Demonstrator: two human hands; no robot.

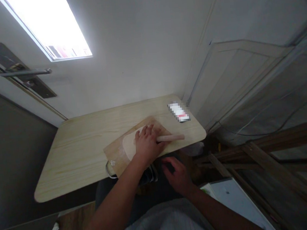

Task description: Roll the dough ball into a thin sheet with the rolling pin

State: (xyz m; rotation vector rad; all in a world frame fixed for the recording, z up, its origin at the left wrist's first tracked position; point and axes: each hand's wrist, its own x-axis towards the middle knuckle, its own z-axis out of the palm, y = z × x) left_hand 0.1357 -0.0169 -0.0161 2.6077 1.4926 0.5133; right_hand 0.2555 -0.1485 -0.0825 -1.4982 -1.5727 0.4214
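Note:
A flat, pale sheet of dough lies on a wooden cutting board, which sits at an angle by the table's front edge. My left hand rests on the right part of the dough, fingers spread and pointing away from me. Just right of it is a light wooden rolling pin. The pin's left end meets the hand near the thumb, and I cannot tell whether it runs under the palm. My right hand hangs below the table edge, thumb and index finger curved apart, with nothing seen between them.
The pale wooden table stands against a white door with a metal handle. A phone, its screen blurred, lies at the back right. Wooden beams and a white panel are low on the right.

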